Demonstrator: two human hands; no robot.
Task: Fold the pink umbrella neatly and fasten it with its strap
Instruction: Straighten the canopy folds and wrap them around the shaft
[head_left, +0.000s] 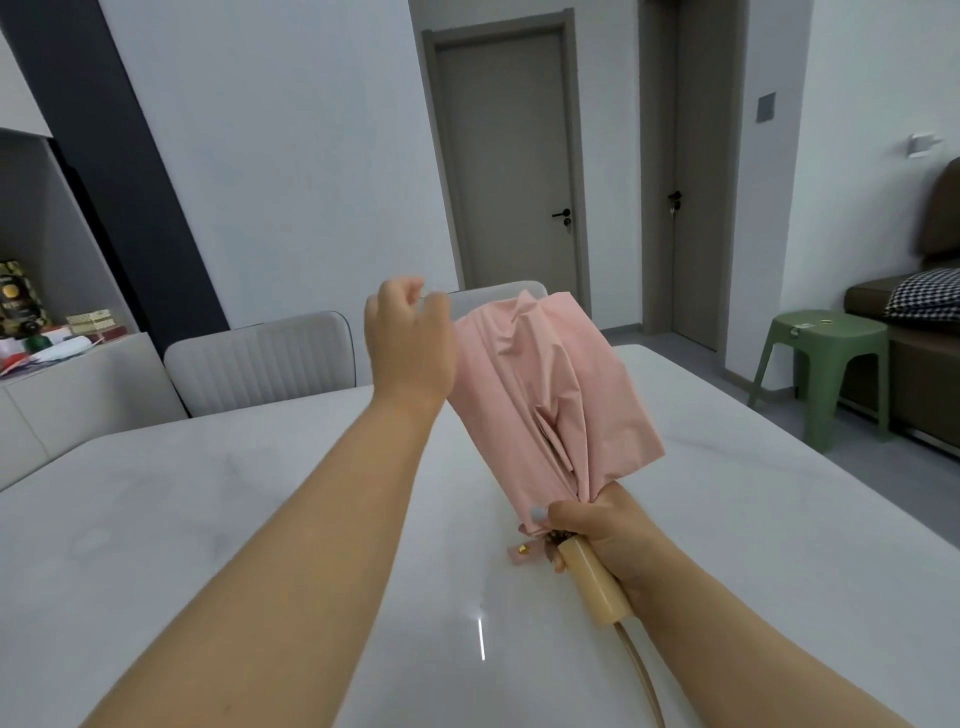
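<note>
The pink umbrella (550, 395) is collapsed, its loose canopy fabric bunched and pointing up and away from me above the white table (182, 519). My right hand (597, 525) grips it where the fabric gathers, just above the cream handle (592, 582). A cream wrist loop hangs from the handle end. The pink strap (525, 551) with a small gold snap dangles beside the handle, loose. My left hand (408, 343) is raised at the canopy's upper left edge, fingers curled; whether it pinches fabric is hidden by the back of the hand.
Two light grey chairs (260, 358) stand at the table's far side. A green stool (826, 358) and a brown sofa with a checked cushion are to the right. A low cabinet with boxes sits at far left. Closed doors are behind.
</note>
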